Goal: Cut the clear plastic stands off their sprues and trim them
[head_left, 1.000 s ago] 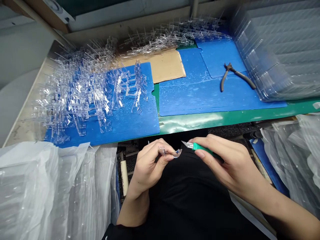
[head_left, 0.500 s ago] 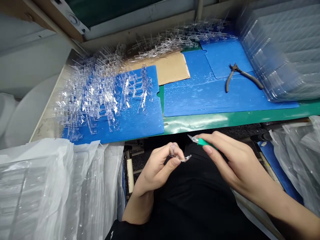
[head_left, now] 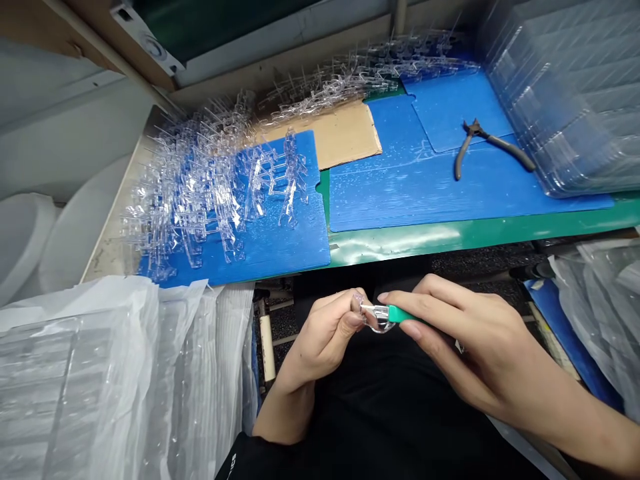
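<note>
My left hand (head_left: 327,333) pinches a small clear plastic part (head_left: 381,327) between thumb and fingers, above my lap. In my right hand (head_left: 460,333) is a craft knife (head_left: 400,313) with a green handle, gripped between thumb and forefinger. Its blade points left and lies against or just over the clear part; exact contact cannot be made out. Beyond the hands, a blue sheet (head_left: 300,243) on the bench bears a heap of clear plastic mouldings (head_left: 200,187). Several of them stand apart at the heap's right side.
Pliers (head_left: 473,130) lie spread on another blue sheet (head_left: 390,193). Stacked clear trays (head_left: 575,113) fill the bench's right end. More clear mouldings (head_left: 345,80) lie at the back, by a cardboard piece (head_left: 345,137). Bagged trays (head_left: 125,373) stand at lower left, with further plastic wrapping (head_left: 595,300) at right.
My right hand has brought the knife left and down, so the blade now meets the clear part in view. The left hand keeps its pinch; the part appears turned. The view has shifted slightly.
</note>
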{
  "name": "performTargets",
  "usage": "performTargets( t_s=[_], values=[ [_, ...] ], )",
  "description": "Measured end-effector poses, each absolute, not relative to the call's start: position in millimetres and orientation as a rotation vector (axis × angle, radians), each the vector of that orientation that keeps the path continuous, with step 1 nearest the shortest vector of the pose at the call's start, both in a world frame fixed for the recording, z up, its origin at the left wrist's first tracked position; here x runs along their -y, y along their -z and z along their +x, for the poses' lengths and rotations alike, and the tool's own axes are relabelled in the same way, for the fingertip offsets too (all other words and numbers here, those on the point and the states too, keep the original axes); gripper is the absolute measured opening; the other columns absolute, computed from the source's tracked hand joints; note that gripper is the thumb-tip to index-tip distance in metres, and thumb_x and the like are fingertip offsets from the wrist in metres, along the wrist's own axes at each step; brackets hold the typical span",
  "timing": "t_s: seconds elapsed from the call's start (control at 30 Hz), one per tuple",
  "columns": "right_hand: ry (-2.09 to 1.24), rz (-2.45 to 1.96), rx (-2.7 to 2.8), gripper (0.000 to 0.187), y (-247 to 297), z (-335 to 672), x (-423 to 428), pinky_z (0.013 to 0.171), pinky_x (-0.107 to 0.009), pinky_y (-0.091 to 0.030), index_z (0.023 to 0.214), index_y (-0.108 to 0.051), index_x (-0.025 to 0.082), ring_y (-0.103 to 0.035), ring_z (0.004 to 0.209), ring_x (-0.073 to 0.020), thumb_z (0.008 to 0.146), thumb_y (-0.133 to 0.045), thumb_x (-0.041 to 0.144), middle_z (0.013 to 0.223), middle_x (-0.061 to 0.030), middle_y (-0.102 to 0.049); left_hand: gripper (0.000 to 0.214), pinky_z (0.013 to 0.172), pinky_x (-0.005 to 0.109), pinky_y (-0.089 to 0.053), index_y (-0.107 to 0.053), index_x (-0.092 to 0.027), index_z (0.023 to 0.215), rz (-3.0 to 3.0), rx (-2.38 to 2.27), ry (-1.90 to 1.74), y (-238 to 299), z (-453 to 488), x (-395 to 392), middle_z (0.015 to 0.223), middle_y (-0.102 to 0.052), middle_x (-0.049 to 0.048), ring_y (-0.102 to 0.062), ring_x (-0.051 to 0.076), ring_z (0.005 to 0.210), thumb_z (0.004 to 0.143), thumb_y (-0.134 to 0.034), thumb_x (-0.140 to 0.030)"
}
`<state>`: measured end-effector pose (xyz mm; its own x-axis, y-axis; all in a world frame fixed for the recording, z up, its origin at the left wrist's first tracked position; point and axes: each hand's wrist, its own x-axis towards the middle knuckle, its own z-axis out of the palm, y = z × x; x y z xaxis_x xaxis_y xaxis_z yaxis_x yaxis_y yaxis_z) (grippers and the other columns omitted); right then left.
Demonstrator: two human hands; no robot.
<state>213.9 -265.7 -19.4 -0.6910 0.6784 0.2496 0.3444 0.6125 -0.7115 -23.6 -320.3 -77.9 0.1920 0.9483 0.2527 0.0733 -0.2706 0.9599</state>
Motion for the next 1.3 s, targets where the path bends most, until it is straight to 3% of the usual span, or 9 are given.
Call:
performTargets(
  t_s=[0.5, 0.77, 0.83, 0.9, 1.0, 1.07, 1.17, 1.23, 1.3],
  values=[
    [-1.041, -0.943, 2.239, 0.027, 23, 211, 274, 0.074, -0.028, -0.053, 0.137, -0.067, 0.028, -0.069, 0.079, -0.0150, 0.115, -0.052, 0.022, 0.105, -0.0030, -0.071, 0.035, 0.071, 0.030, -0.046, -0.069, -0.018, 0.098, 1.554, -1.014, -1.211, 82, -23, 319, 0.084, -0.063, 0.0041, -0.058, 0.015, 0.076, 0.116, -0.047, -0.038],
    [-1.172, -1.121, 2.023, 0.024, 49, 204, 254, 0.106, -0.036, -0.054, 0.129, -0.074, 0.028, -0.074, 0.119, -0.0236, 0.114, -0.056, 0.032, 0.128, -0.0046, -0.079, 0.038, 0.067, 0.031, -0.042, -0.071, -0.017, 0.098, 1.511, -0.982, -1.215, 85, -21, 321, 0.078, -0.059, 0.0040, -0.054, 0.015, 0.071, 0.116, -0.046, -0.039],
    [-1.239, -1.124, 1.938, 0.024, 50, 203, 253, 0.102, -0.036, -0.055, 0.128, -0.075, 0.029, -0.074, 0.115, -0.0232, 0.113, -0.056, 0.034, 0.124, -0.0041, -0.079, 0.037, 0.067, 0.031, -0.044, -0.072, -0.017, 0.100, 1.474, -0.947, -1.262, 84, -19, 319, 0.078, -0.060, 0.0046, -0.055, 0.016, 0.072, 0.116, -0.048, -0.040],
    [-1.314, -1.168, 1.802, 0.020, 51, 201, 255, 0.087, -0.032, -0.057, 0.119, -0.076, 0.027, -0.073, 0.096, -0.0215, 0.107, -0.065, 0.038, 0.106, -0.0034, -0.077, 0.035, 0.067, 0.029, -0.048, -0.073, -0.018, 0.104, 1.343, -0.882, -1.424, 80, -16, 313, 0.078, -0.060, 0.0035, -0.057, 0.015, 0.072, 0.115, -0.049, -0.041],
    [-1.468, -1.242, 1.561, 0.027, 58, 191, 261, 0.063, -0.027, -0.047, 0.110, -0.076, 0.023, -0.055, 0.065, -0.0147, 0.091, -0.084, 0.041, 0.075, 0.0033, -0.056, 0.026, 0.070, 0.026, -0.057, -0.071, -0.023, 0.109, 0.967, -0.805, -1.783, 69, -16, 302, 0.080, -0.056, -0.0017, -0.054, 0.011, 0.068, 0.112, -0.058, -0.045],
    [-1.587, -1.237, 1.456, 0.032, 67, 184, 266, 0.060, -0.026, -0.041, 0.110, -0.077, 0.021, -0.045, 0.061, -0.0120, 0.085, -0.087, 0.038, 0.071, 0.0057, -0.047, 0.020, 0.080, 0.025, -0.063, -0.069, -0.026, 0.111, 0.735, -0.796, -1.914, 62, -18, 296, 0.084, -0.055, -0.0045, -0.053, 0.008, 0.069, 0.108, -0.067, -0.046],
    [-1.710, -1.182, 1.373, 0.023, 80, 175, 271, 0.060, -0.027, -0.036, 0.100, -0.078, 0.018, -0.042, 0.060, -0.0107, 0.090, -0.083, 0.038, 0.068, 0.0057, -0.045, 0.017, 0.099, 0.028, -0.064, -0.068, -0.029, 0.116, 0.594, -0.831, -1.934, 59, -19, 292, 0.091, -0.057, -0.0056, -0.057, 0.006, 0.076, 0.106, -0.073, -0.042],
    [-1.749, -1.139, 1.298, 0.025, 85, 173, 272, 0.057, -0.028, -0.032, 0.093, -0.076, 0.018, -0.038, 0.057, -0.0097, 0.093, -0.083, 0.042, 0.066, 0.0065, -0.043, 0.018, 0.109, 0.035, -0.062, -0.068, -0.030, 0.120, 0.599, -0.903, -1.903, 62, -19, 292, 0.103, -0.064, -0.0026, -0.065, 0.008, 0.090, 0.108, -0.068, -0.044],
    [-1.754, -1.115, 1.223, 0.028, 86, 175, 272, 0.055, -0.028, -0.030, 0.092, -0.076, 0.018, -0.034, 0.055, -0.0091, 0.092, -0.084, 0.045, 0.065, 0.0070, -0.041, 0.029, 0.117, 0.047, -0.058, -0.066, -0.031, 0.130, 0.665, -1.074, -1.861, 69, -18, 293, 0.130, -0.067, 0.0043, -0.068, 0.017, 0.118, 0.112, -0.057, -0.052]
  ],
)
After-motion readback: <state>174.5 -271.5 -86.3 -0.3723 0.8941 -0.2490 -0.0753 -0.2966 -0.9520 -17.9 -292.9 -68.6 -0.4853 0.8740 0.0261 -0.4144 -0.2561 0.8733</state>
